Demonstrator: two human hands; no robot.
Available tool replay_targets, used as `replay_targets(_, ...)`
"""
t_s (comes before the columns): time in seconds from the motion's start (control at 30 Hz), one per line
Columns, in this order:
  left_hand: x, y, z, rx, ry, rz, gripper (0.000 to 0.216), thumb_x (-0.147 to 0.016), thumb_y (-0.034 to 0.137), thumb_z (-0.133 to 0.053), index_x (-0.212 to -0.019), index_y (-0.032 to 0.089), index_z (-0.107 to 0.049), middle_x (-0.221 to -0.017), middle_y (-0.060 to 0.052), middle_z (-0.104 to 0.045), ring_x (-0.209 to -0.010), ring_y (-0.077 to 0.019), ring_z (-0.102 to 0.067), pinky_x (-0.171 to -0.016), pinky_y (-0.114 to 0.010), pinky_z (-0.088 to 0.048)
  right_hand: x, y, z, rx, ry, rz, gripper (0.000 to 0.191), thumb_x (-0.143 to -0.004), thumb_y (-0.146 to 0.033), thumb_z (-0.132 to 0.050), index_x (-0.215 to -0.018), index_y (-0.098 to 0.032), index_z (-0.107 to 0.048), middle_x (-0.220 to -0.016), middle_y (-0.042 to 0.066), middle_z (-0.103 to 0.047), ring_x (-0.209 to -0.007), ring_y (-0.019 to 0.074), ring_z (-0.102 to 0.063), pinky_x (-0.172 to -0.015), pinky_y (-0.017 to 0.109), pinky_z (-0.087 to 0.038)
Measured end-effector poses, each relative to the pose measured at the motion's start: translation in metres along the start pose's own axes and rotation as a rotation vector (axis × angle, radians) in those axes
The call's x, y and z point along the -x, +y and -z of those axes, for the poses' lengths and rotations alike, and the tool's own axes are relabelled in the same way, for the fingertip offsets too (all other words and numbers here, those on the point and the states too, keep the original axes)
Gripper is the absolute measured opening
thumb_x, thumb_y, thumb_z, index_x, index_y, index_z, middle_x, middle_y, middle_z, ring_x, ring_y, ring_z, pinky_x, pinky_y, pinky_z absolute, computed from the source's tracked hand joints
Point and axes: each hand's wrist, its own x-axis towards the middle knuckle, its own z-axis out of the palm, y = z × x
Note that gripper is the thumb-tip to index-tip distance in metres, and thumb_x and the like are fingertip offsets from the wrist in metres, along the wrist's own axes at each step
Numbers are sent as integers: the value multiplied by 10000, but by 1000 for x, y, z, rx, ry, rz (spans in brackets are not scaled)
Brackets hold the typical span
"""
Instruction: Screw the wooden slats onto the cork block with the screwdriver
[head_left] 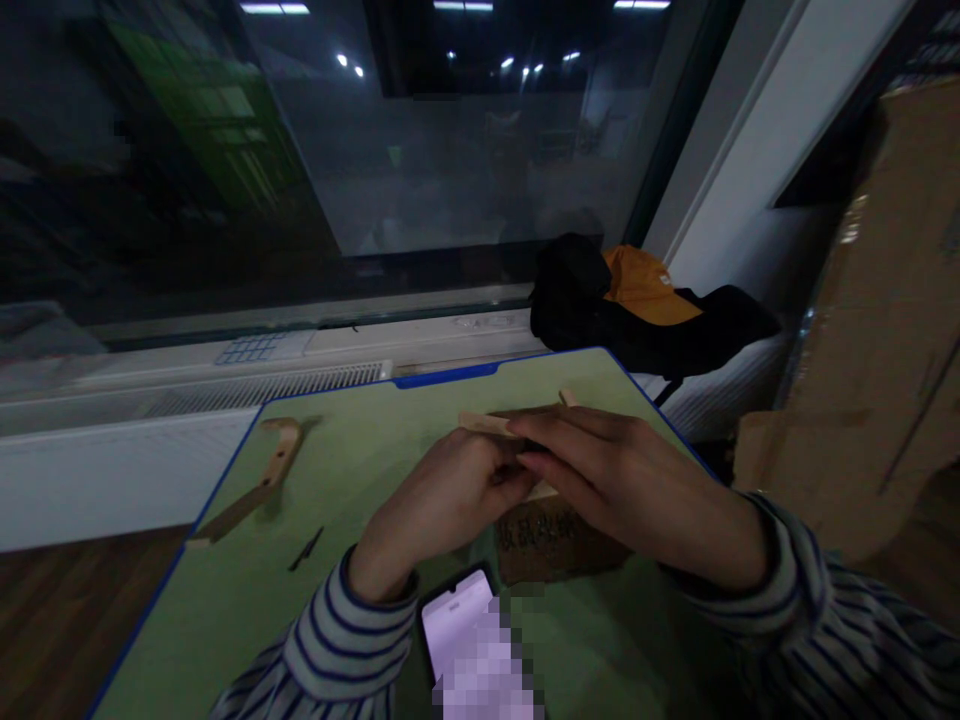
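beside a dark window [465, 190], the green tabletop [367, 470] bears a phone [459, 620] and a curved wooden part [282, 452]. near a brown board [559, 562], a pale wooden piece [484, 424] is pinched by the right hand [626, 475]; the left hand [454, 490] curls against it, fingertips hidden, so its grip cannot be told.
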Motion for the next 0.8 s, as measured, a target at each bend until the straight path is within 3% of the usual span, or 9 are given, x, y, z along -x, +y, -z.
replay_targets(0.17, 0, 0, 0, 13, -26, -19, 198, -853, 161, -495, -943, 201, -667, -969, -23, -708, -853, -163, -630, -738, -278, -459, 0, 0, 1, -40, 19, -15, 273, -925, -191, -491, -1196, -204, -518, -1157, 41, -653, -1033, 155, -618, -936, 339, -477)
replay_targets(0.33, 0, 3, 1, -16, -32, 11, 164, -820, 140, -490, -832, 189, -646, -851, -7, -701, -757, -150, -615, -676, -266, -444, -2, 0, 1, -35, 24, -5, 235, -924, -197, -492, -1157, -180, -522, -1111, 57, -664, -998, 181, -629, -935, 385, -470)
replay_targets(0.6, -1, -1, -2, 7, 11, 23, 135, -834, 203, -559, -888, 213, -683, -926, -8, -725, -847, -176, -646, -722, -288, -463, 0, 0, 0, -15, 13, -1, 226, -929, -193, -477, -1148, -168, -527, -1081, 68, -665, -985, 191, -626, -928, 391, -469)
replay_targets(0.8, 0, -1, 0, 40, 16, -19, 171, -858, 225, -567, -971, 205, -693, -1038, -33, -719, -886, -181, -657, -744, -292, -482, 0, 1, 3, 17, -5, 10, 375, -925, -205, -477, -1299, -212, -460, -1207, 56, -618, -1058, 171, -593, -932, 365, -469)
